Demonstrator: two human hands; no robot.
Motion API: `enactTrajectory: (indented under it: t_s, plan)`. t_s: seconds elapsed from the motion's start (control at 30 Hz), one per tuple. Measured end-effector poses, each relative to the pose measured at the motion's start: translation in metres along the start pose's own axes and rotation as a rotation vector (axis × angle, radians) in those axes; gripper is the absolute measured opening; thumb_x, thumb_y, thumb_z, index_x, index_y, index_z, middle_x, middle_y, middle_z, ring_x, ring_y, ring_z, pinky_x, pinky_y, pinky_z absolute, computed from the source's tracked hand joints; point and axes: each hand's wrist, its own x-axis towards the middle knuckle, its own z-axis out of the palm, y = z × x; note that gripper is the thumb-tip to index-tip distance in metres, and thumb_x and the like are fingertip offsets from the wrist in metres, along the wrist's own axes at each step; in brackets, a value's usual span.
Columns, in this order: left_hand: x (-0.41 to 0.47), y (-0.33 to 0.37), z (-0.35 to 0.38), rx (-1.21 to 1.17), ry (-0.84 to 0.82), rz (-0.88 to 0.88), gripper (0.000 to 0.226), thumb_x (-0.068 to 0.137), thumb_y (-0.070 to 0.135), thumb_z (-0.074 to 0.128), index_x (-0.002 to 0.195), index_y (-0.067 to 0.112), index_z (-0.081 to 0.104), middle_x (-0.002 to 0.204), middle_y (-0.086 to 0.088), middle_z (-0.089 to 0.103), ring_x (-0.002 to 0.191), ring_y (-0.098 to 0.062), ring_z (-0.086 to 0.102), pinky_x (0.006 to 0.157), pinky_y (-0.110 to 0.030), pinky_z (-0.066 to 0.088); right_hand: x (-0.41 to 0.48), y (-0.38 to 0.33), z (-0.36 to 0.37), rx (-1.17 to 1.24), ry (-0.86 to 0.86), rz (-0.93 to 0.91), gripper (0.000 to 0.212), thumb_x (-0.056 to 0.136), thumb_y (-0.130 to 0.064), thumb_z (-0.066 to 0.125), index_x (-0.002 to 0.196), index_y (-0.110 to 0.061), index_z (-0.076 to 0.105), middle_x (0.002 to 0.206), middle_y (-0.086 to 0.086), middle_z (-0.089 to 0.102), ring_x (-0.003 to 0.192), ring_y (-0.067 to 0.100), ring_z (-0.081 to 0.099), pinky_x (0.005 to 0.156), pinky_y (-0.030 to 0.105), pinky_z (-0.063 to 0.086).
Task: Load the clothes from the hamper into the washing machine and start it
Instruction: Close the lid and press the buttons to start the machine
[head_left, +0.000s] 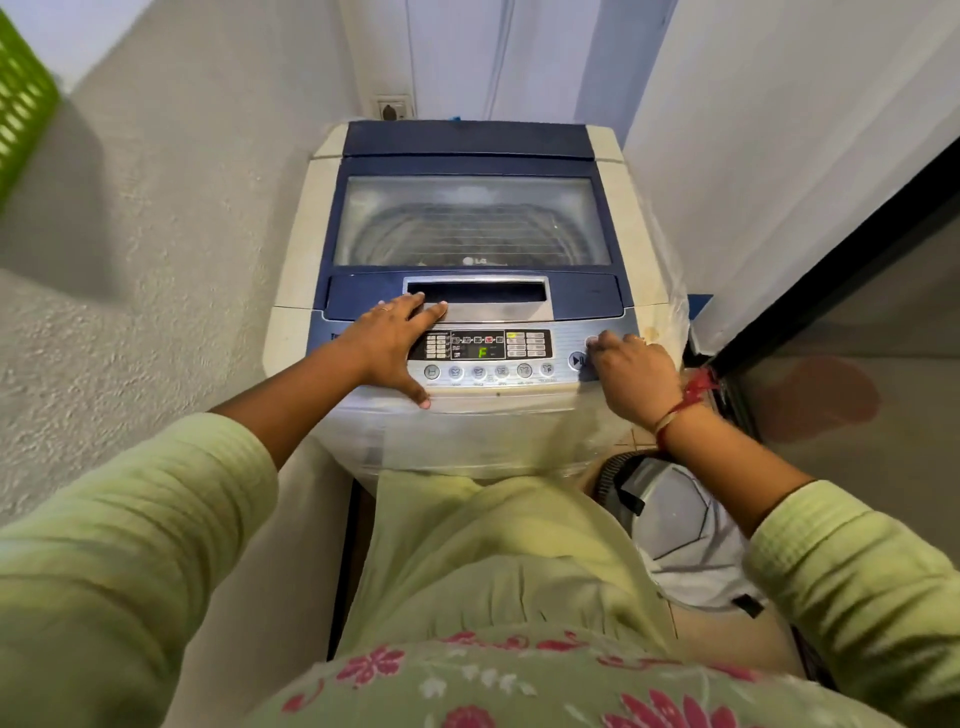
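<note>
A top-loading washing machine (301, 244) stands in a narrow nook, its blue lid (470, 221) down; dark clothes show faintly through the lid window. The control panel (480, 353) is lit and a green "F" glows on its display. My left hand (395, 343) lies flat and open on the panel's left end, fingertips at the lid handle (478, 293). My right hand (631, 376) has curled fingers at the panel's right end, fingertips on a round button just beside the start/pause button (576, 360). A green hamper (23, 104) shows at the upper left edge.
Textured white walls close in on both sides. A wall socket (393, 108) sits behind the machine. At the lower right a grey-white bag (680, 530) lies on the floor, next to a dark-framed glass door (841, 275). Clear plastic wrap covers the machine's front.
</note>
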Motion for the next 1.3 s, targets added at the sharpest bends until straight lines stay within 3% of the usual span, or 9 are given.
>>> enactTrajectory:
  t_s: [0.13,0.27,0.43,0.57,0.83,1.07,1.2,1.3]
  plan:
    - [-0.007,-0.006,0.002,0.006,-0.047,0.003,0.130,0.057,0.056,0.081,0.151,0.027,-0.004,0.160,-0.008,-0.006,0.148,-0.029,0.001,0.118,-0.045,0.016,-0.002,0.018,0.000,0.275,-0.149,-0.026,0.066,0.083,0.002,0.040,0.146,-0.016,0.028,0.139,0.011,0.036,0.120,0.036,0.045,0.101,0.044,0.042]
    - [-0.003,-0.011,-0.009,-0.029,-0.130,0.006,0.128,0.061,0.042,0.085,0.151,0.028,-0.005,0.160,-0.007,-0.006,0.147,-0.031,0.003,0.117,-0.046,0.018,-0.003,0.016,0.008,0.379,-0.195,0.028,0.069,0.084,0.000,0.041,0.148,-0.018,0.021,0.145,0.011,0.031,0.128,0.037,0.037,0.109,0.045,0.034]
    - [0.000,-0.013,-0.008,-0.046,-0.122,-0.008,0.127,0.060,0.036,0.087,0.151,0.029,-0.001,0.160,-0.007,-0.003,0.147,-0.031,0.006,0.115,-0.046,0.022,-0.003,0.004,0.011,0.432,-0.025,0.069,0.055,0.089,-0.009,0.043,0.142,-0.017,0.033,0.138,0.012,0.041,0.123,0.037,0.043,0.102,0.047,0.038]
    - [0.003,-0.017,-0.004,-0.088,-0.103,-0.017,0.128,0.056,0.035,0.089,0.151,0.031,0.002,0.160,-0.006,0.002,0.146,-0.031,0.009,0.115,-0.047,0.024,0.006,-0.012,0.009,0.487,0.113,-0.093,0.055,0.088,-0.008,0.045,0.142,-0.012,0.034,0.133,0.013,0.045,0.116,0.037,0.047,0.096,0.048,0.043]
    - [0.008,-0.001,-0.013,-0.065,-0.074,-0.091,0.124,0.044,0.027,0.093,0.145,0.021,0.021,0.144,-0.009,0.030,0.134,-0.030,0.030,0.105,-0.046,0.038,0.006,-0.074,0.006,0.266,0.203,-0.463,0.061,0.082,-0.002,0.044,0.142,-0.014,0.036,0.113,0.010,0.052,0.099,0.030,0.053,0.084,0.044,0.045]
    - [0.009,0.001,-0.010,-0.080,-0.067,-0.113,0.122,0.048,0.025,0.092,0.145,0.019,0.020,0.146,-0.010,0.028,0.136,-0.031,0.027,0.108,-0.047,0.037,0.009,-0.089,0.015,0.064,0.278,-0.512,0.067,0.074,-0.005,0.030,0.139,-0.013,0.039,0.102,0.007,0.056,0.083,0.025,0.057,0.076,0.037,0.049]
    - [0.009,0.002,-0.009,-0.089,-0.068,-0.116,0.120,0.050,0.025,0.092,0.145,0.018,0.020,0.147,-0.011,0.027,0.137,-0.032,0.026,0.109,-0.046,0.035,0.010,-0.095,0.011,0.044,0.252,-0.476,0.064,0.078,-0.010,0.026,0.140,-0.013,0.037,0.108,0.009,0.056,0.092,0.028,0.056,0.088,0.043,0.046]
    - [0.009,0.002,-0.009,-0.092,-0.067,-0.114,0.120,0.050,0.025,0.092,0.145,0.018,0.019,0.147,-0.011,0.026,0.138,-0.032,0.026,0.109,-0.047,0.035,0.007,-0.100,0.003,0.054,0.175,-0.445,0.065,0.080,-0.012,0.018,0.143,-0.014,0.030,0.117,0.010,0.051,0.104,0.031,0.053,0.102,0.052,0.034]
